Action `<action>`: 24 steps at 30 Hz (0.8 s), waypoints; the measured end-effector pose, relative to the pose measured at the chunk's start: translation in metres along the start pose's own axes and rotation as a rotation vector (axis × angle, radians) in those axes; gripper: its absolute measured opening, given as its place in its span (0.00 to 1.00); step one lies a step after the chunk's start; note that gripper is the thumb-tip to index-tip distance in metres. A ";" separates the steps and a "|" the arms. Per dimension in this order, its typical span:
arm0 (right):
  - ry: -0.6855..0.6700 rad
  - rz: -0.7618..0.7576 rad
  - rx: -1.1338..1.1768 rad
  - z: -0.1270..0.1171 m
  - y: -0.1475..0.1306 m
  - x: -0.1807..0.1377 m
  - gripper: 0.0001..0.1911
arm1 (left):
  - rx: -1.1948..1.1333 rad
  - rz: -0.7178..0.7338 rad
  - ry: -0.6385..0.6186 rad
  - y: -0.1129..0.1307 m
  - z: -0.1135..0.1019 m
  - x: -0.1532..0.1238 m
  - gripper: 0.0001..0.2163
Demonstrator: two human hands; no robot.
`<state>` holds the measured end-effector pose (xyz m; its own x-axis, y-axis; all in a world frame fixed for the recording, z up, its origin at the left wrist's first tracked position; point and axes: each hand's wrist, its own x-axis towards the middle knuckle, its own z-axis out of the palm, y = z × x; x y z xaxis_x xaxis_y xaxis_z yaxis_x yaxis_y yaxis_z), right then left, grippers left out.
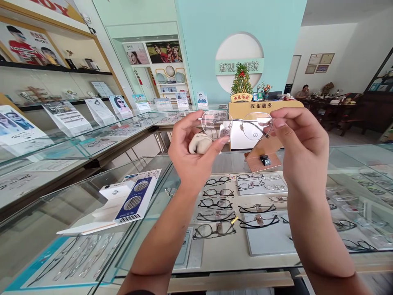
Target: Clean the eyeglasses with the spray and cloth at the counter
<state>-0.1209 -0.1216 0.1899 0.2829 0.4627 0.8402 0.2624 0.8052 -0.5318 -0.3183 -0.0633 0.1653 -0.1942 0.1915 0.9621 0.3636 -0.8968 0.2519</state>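
I hold a pair of thin metal-rimmed glasses (pixel 245 125) up at chest height, lenses facing me, with a small tag hanging at the bridge. My left hand (pixel 190 153) pinches the left lens edge and also cups a balled beige cloth (pixel 199 144) in its palm. My right hand (pixel 299 147) grips the right end of the frame by the hinge. Below both hands lies a glass display counter (pixel 215 262) holding several rows of dark-framed glasses (pixel 216 203).
A blue-and-white card (pixel 135 199) and a small white box (pixel 115 190) rest on the counter glass at left. More glass cases with leaflets run along the left wall. A cashier desk (pixel 260 107) with a small potted tree stands behind. A person sits at a far right table.
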 end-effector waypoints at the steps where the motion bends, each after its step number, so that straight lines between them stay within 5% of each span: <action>1: 0.002 0.004 0.028 0.000 0.001 0.000 0.05 | -0.023 -0.007 0.000 0.001 0.001 0.000 0.29; 6: -0.035 -0.016 0.020 -0.003 0.013 0.004 0.11 | -0.168 -0.192 -0.007 0.006 0.001 0.001 0.31; 12: -0.186 -0.186 -0.093 0.004 0.015 0.002 0.10 | -0.723 -0.903 -0.187 0.023 0.001 0.010 0.24; 15: -0.212 -0.280 -0.107 0.009 0.011 0.000 0.08 | -0.910 -1.123 -0.351 0.030 0.001 0.014 0.19; 20: -0.229 -0.271 -0.138 0.010 0.015 -0.002 0.07 | -1.086 -1.355 -0.528 0.031 0.000 0.017 0.16; 24: -0.217 -0.255 -0.102 0.012 0.017 -0.005 0.08 | -1.056 -1.376 -0.615 0.028 0.004 0.011 0.18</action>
<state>-0.1292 -0.1053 0.1779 -0.0037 0.3285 0.9445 0.3929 0.8690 -0.3007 -0.3062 -0.0843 0.1828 0.5857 0.8023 0.1149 -0.4481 0.2024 0.8708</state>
